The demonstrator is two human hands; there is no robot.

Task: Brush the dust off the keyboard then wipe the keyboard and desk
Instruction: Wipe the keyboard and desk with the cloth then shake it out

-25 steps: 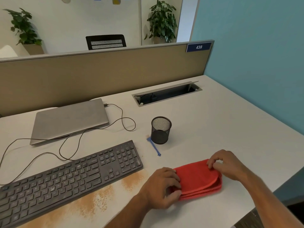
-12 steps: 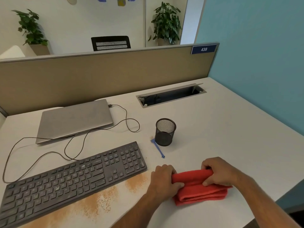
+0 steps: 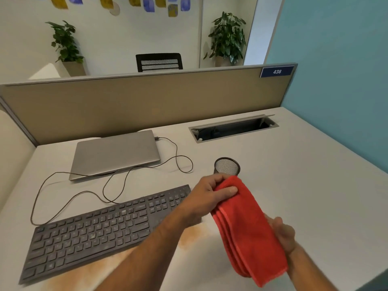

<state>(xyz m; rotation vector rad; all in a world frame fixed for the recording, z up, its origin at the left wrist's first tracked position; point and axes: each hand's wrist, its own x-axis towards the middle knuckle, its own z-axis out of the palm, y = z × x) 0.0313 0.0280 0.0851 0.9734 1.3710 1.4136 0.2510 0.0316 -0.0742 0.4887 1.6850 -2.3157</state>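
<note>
Head view: folded red cloth (image 3: 247, 229) held clear of the desk (image 3: 315, 196), near right of centre; left hand (image 3: 206, 199) grips its far end, thumb laid across the top and fingers curled round the fold; right hand (image 3: 281, 234) sits behind the cloth's near half, mostly hidden by it, so I cannot tell whether those fingers pinch the fabric or only support it.

Keyboard (image 3: 100, 229) lies at near left, angled, pale specks visible on several keys; a band of orange-brown dust (image 3: 189, 236) lies on the desk along the keyboard's near edge and just under the cloth; mesh pen cup (image 3: 227, 165) stands just beyond the left hand; closed laptop (image 3: 115, 154) at far left with its cable (image 3: 180, 162) looping toward the keyboard (the brush is not to be seen in this view).

Judgement: brushing looks done, given the dust lying off the keys; step in hand is readying the cloth for wiping. Next move calls for settling the cloth into one palm, flat, then lowering it onto the keys and sweeping with light pressure; the desk dust wants gathering toward one spot, not smearing; cable and pen cup need avoiding.
</note>
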